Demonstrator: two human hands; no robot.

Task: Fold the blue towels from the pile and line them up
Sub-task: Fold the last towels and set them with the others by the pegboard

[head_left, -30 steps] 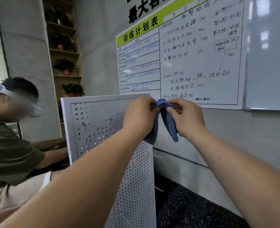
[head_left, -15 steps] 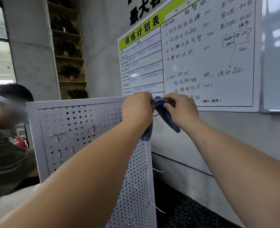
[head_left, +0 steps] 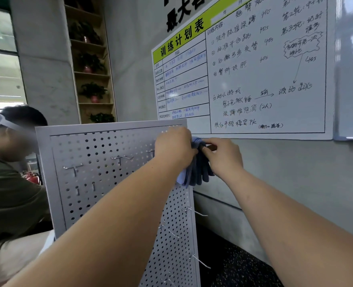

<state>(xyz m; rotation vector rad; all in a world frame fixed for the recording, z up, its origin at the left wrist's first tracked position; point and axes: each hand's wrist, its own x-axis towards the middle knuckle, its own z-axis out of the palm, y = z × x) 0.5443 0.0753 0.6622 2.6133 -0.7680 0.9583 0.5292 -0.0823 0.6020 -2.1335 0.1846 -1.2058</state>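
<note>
Both hands up at the pegboard (head_left: 109, 172) top right corner: left hand (head_left: 174, 145) and right hand (head_left: 223, 157) close together, pinching the bunched blue towel (head_left: 196, 172) hanging there. Looks soft, light, floppy; best gripped by two top corners so it drapes flat
</note>
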